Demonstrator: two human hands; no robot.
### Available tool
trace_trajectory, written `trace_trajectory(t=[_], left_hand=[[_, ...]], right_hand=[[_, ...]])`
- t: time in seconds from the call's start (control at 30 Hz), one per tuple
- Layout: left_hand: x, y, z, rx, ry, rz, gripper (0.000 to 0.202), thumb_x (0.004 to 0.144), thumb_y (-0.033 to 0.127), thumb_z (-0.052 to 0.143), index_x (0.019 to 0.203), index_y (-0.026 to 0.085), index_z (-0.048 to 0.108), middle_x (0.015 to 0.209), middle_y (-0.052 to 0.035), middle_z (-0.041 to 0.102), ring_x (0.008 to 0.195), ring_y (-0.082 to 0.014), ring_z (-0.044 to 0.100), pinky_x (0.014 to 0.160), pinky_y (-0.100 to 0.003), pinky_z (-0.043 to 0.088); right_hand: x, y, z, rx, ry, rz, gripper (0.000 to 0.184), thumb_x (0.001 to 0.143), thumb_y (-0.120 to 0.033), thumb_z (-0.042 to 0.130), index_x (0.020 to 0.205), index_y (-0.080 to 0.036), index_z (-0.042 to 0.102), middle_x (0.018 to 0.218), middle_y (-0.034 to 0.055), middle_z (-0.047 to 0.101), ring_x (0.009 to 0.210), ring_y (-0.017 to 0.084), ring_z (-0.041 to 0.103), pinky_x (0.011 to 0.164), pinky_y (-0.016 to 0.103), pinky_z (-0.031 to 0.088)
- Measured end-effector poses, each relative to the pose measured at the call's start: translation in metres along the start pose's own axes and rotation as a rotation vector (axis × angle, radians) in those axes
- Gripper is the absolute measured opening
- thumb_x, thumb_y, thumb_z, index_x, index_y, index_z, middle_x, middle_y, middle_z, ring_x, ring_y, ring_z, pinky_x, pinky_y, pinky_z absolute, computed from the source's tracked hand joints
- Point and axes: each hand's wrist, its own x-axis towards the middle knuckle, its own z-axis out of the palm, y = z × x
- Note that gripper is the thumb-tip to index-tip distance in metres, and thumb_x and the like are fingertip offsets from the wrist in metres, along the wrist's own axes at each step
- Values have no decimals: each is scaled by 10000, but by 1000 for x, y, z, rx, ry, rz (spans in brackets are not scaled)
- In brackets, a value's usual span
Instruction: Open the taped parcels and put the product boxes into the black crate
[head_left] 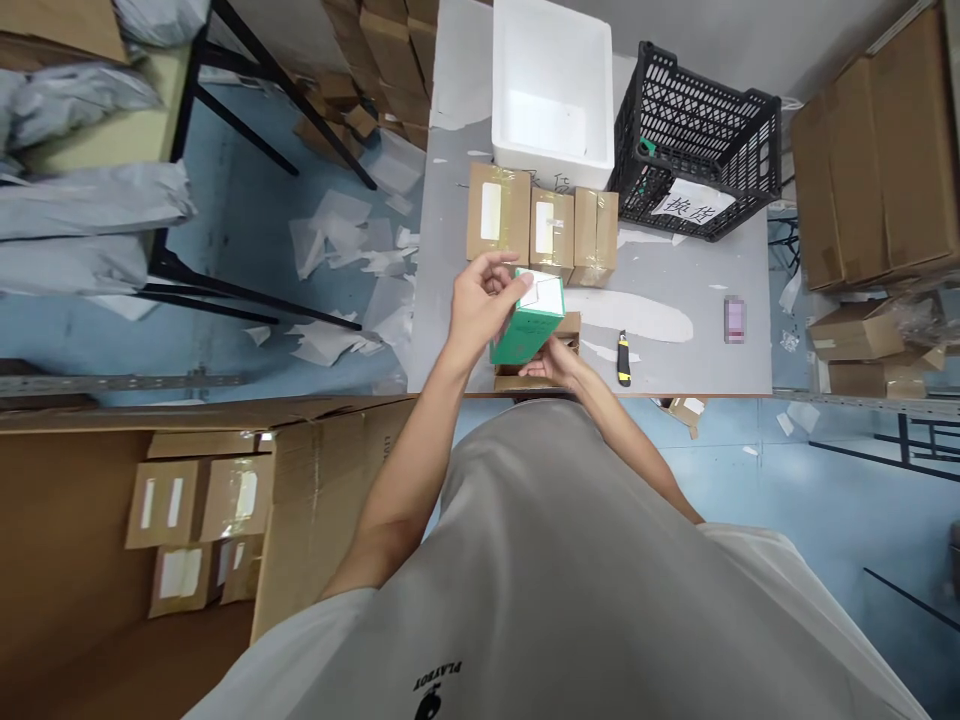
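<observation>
A green carton with a white end [529, 322] is held tilted above an open cardboard box [572, 333] at the table's front edge. My left hand [484, 305] is at the carton's upper left, its thumb on the white end and its other fingers curled, partly hidden. Under the lower right side, my right hand [559, 366] grips the carton, with some fingers hidden behind it. To the right of my hands lies a black and yellow utility knife [623, 358]. The carton and my hands cover much of the open box.
Behind my hands, taped cardboard boxes [499, 215] stand before a white foam box [553, 165]. A black plastic crate [694, 145] with a paper label is at the back right. A big carton [300, 510] with smaller boxes is at lower left. Paper scraps [337, 230] litter the floor.
</observation>
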Motion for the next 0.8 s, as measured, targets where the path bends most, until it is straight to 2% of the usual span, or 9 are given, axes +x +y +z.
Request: trace_trajectory(t=[0.1, 0.2, 0.27, 0.37, 0.47, 0.53, 0.63, 0.7, 0.8], left_hand=[[4, 0, 9, 26, -29, -14, 407, 887, 290, 998, 1260, 215, 851, 872, 17, 684, 756, -148, 624, 751, -262, 554], [-4, 0, 8, 34, -44, -13, 384, 887, 297, 989, 1243, 223, 868, 898, 5, 711, 772, -154, 635, 760, -265, 571], [-12, -2, -2, 35, -42, -2, 373, 891, 353, 997, 1226, 235, 880, 947, -13, 742, 817, -165, 666, 773, -267, 592], [-28, -10, -28, 13, 2, -22, 469, 885, 497, 1027, 1249, 239, 884, 1059, -52, 784, 920, -192, 730, 806, -278, 636], [-49, -26, -52, -45, 51, -127, 697, 821, 681, 1062, 1318, 236, 859, 1176, -95, 801, 1044, -243, 792, 807, -297, 689], [-66, -37, -59, -91, 30, -224, 824, 776, 768, 1068, 1362, 240, 833, 1280, -123, 812, 1155, -288, 818, 850, -337, 738], [-90, -50, -53, -166, -87, -330, 914, 751, 762, 1092, 1439, 245, 787, 1437, -151, 799, 1259, -328, 834, 985, -450, 782], [-103, -56, -43, -199, -159, -364, 966, 713, 684, 1138, 1488, 250, 758, 1448, -153, 796, 1256, -336, 848, 1049, -511, 779], [-111, -63, -29, -202, -195, -398, 1052, 629, 579, 1189, 1520, 254, 731, 1438, -154, 800, 1236, -341, 863, 1093, -538, 762]], right_hand=[[-1, 9, 15, 90, -47, 82, 724, 1228, -827, 417, 999, -210, 719, 878, 95, 842, 706, 177, 838, 702, 253, 719], [-4, 11, 14, 146, -36, 33, 592, 1192, -788, 535, 1046, -241, 709, 872, 74, 842, 674, 200, 852, 670, 264, 735], [-7, 9, 6, 148, 18, -35, 546, 1168, -775, 600, 1087, -247, 711, 919, 83, 858, 706, 221, 877, 693, 294, 758], [-12, -1, -13, 75, 146, -171, 578, 1098, -795, 726, 1193, -225, 752, 1085, 119, 892, 847, 254, 912, 837, 386, 804], [-12, -23, -34, -80, 254, -383, 703, 983, -810, 862, 1339, -209, 783, 1309, 138, 885, 1137, 297, 899, 1049, 477, 788], [-7, -44, -46, -202, 303, -545, 793, 900, -816, 930, 1393, -211, 787, 1419, 142, 860, 1329, 334, 834, 1165, 515, 742], [8, -80, -56, -392, 307, -707, 786, 810, -785, 1010, 1333, -232, 813, 1437, 138, 857, 1416, 367, 778, 1261, 561, 676], [18, -99, -55, -480, 269, -764, 686, 822, -745, 1015, 1251, -244, 828, 1364, 122, 874, 1393, 375, 779, 1263, 573, 665], [29, -114, -46, -560, 217, -806, 563, 883, -688, 981, 1206, -251, 832, 1319, 106, 879, 1394, 365, 767, 1255, 558, 664]])
